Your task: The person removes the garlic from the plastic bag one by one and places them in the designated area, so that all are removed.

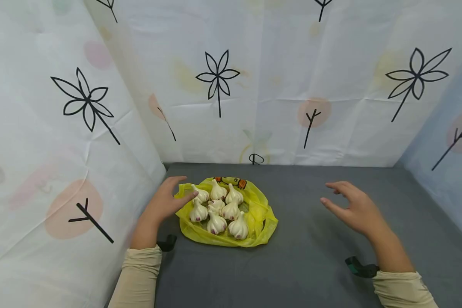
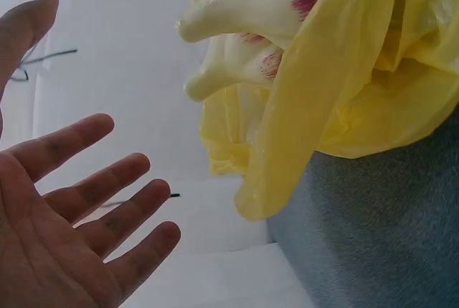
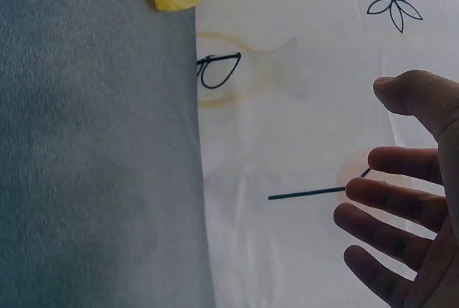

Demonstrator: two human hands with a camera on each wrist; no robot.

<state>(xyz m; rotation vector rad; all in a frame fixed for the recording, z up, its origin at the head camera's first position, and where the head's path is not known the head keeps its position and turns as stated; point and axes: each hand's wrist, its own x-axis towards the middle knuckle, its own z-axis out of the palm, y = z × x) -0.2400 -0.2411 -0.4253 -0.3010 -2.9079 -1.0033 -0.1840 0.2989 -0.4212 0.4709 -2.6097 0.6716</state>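
Several white garlic bulbs point(image 1: 217, 223) with purple streaks sit together in a yellow plastic bag point(image 1: 231, 240), its mouth spread wide around them on the grey table. In the head view my left hand point(image 1: 164, 201) is at the bag's left side, thumb and fingers spread, holding nothing. The left wrist view shows the same hand point(image 2: 64, 229) apart from the bag point(image 2: 308, 100) and the bulbs point(image 2: 244, 6). My right hand point(image 1: 356, 209) hovers over the table, well to the right of the bag, with its fingers loosely extended and nothing in them.
A grey cloth surface point(image 1: 292, 273) covers the table. White patterned sheets point(image 1: 277, 85) stand behind it and on both sides, the left one close to my left arm. Each wrist wears a small black camera, such as the right one point(image 1: 362, 268).
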